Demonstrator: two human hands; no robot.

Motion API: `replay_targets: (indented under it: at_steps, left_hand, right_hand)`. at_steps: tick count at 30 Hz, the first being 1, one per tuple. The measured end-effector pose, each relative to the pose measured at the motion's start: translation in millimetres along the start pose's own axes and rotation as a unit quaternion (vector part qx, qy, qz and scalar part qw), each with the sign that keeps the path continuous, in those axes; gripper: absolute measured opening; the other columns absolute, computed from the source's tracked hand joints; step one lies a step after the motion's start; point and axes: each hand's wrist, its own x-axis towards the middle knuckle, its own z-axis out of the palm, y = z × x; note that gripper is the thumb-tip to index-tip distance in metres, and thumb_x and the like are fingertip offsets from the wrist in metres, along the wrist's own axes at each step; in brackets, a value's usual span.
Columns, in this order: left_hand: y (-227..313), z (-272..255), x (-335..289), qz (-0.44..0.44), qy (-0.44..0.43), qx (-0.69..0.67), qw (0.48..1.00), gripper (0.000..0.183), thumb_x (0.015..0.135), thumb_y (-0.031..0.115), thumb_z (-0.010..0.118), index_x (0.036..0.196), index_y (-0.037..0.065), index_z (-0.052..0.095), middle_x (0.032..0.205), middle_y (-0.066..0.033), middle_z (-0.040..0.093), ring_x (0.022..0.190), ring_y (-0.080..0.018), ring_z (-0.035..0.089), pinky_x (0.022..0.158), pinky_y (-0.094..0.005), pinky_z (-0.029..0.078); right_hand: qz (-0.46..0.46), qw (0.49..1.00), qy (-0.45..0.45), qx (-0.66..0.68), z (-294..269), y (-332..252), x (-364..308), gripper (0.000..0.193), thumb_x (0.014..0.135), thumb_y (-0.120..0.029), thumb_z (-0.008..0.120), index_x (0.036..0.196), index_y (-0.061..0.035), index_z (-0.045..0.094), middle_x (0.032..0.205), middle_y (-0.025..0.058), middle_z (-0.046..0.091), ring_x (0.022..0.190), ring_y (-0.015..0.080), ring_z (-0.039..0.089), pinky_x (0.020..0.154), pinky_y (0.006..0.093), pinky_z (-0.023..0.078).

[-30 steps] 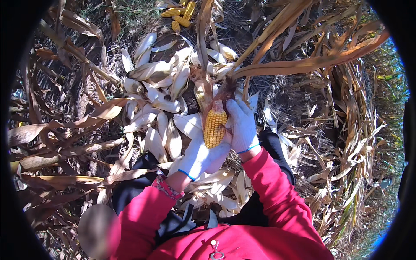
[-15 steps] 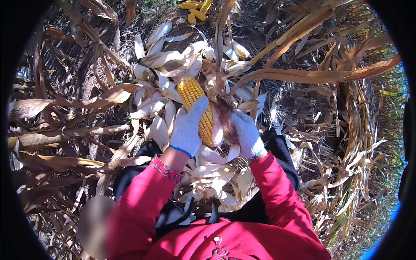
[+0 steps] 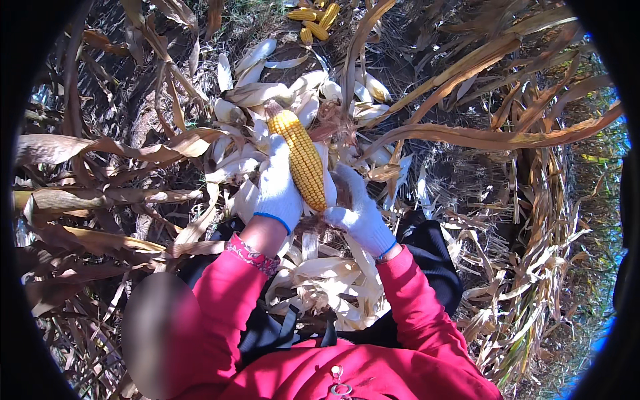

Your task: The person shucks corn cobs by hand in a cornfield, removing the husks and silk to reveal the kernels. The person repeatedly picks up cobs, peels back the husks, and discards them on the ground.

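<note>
A yellow ear of corn [image 3: 301,157] lies slanted in front of me, its kernels bare and its tip pointing away to the left. My left hand [image 3: 275,185], in a white glove with a blue cuff, is closed around the ear's left side. At the ear's lower end my right hand [image 3: 363,217], gloved the same way, has its thumb at the base and its fingers curled on the pale husk. Brown corn silk [image 3: 337,125] hangs just beyond the right hand. Part of the husk is hidden behind the ear and the glove.
Loose pale husks [image 3: 257,93] and unhusked ears are piled beyond my hands, with more husks [image 3: 327,277] between my knees. Several bare yellow ears [image 3: 319,23] lie at the far side. Dry corn stalks [image 3: 107,199] cross from the left; a long dry leaf [image 3: 480,138] arches over the right.
The left thumb no longer lies across the ear's front, so more kernels show. My right hand has moved down and left to the ear's base, pulling husk and silk away from its side.
</note>
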Motion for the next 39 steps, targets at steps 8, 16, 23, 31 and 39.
replay_targets:
  at_steps: [8, 16, 23, 31, 39]
  left_hand:
    - [-0.1, 8.2, 4.4, -0.061, 0.037, -0.102, 0.992, 0.045, 0.104, 0.042, 0.052, 0.129, 0.004, 0.059, 0.111, -0.0089, 0.068, 0.096, -0.0197, 0.067, 0.083, -0.0357, 0.056]
    - [-2.5, 17.3, -4.1, -0.053, 0.042, -0.059, 0.996, 0.031, 0.102, 0.021, 0.054, 0.124, 0.001, 0.060, 0.108, -0.0104, 0.067, 0.099, -0.0183, 0.064, 0.086, -0.0319, 0.051]
    - [1.5, 17.5, -5.2, -0.023, 0.114, -0.122, 0.986, 0.023, 0.104, 0.017, 0.050, 0.118, 0.002, 0.061, 0.097, -0.0075, 0.063, 0.088, -0.0195, 0.060, 0.082, -0.0343, 0.051]
    - [19.1, 15.6, -18.5, -0.085, 0.054, -0.045, 0.994, 0.021, 0.104, 0.025, 0.054, 0.108, 0.006, 0.060, 0.070, 0.0025, 0.048, 0.055, -0.0097, 0.043, 0.054, -0.0270, 0.042]
    - [-30.2, -15.0, -13.7, 0.009, -0.046, 0.400, 0.915, 0.067, 0.087, 0.040, 0.077, 0.130, -0.007, 0.056, 0.118, -0.0198, 0.066, 0.071, -0.0169, 0.063, 0.062, -0.0327, 0.053]
  right_hand:
    - [0.015, 0.994, -0.027, 0.103, 22.1, -9.4, 3.4, 0.101, 0.074, -0.037, 0.082, 0.153, -0.0009, 0.030, 0.145, 0.0133, 0.050, 0.130, 0.0218, 0.052, 0.109, 0.0355, 0.042]
    - [0.095, 0.949, -0.050, 0.297, 20.4, 11.6, -25.8, 0.098, 0.083, -0.047, 0.075, 0.155, 0.0004, 0.029, 0.148, 0.0101, 0.047, 0.134, 0.0194, 0.048, 0.110, 0.0335, 0.039]
    - [0.080, 0.937, -0.041, 0.339, 41.7, 31.0, -15.8, 0.087, 0.093, -0.063, 0.059, 0.154, -0.0062, 0.031, 0.146, 0.0113, 0.050, 0.131, 0.0249, 0.053, 0.111, 0.0422, 0.043]
    - [0.105, 0.826, 0.099, 0.545, 20.2, 64.4, 25.1, 0.065, 0.093, -0.057, 0.064, 0.131, -0.0066, 0.050, 0.117, 0.0143, 0.060, 0.109, 0.0321, 0.061, 0.101, 0.0541, 0.050]
    - [0.022, 0.828, 0.199, 0.523, -13.6, 11.5, 35.1, 0.065, 0.091, -0.059, 0.065, 0.126, -0.0058, 0.051, 0.105, 0.0112, 0.061, 0.101, 0.0313, 0.062, 0.092, 0.0515, 0.054]
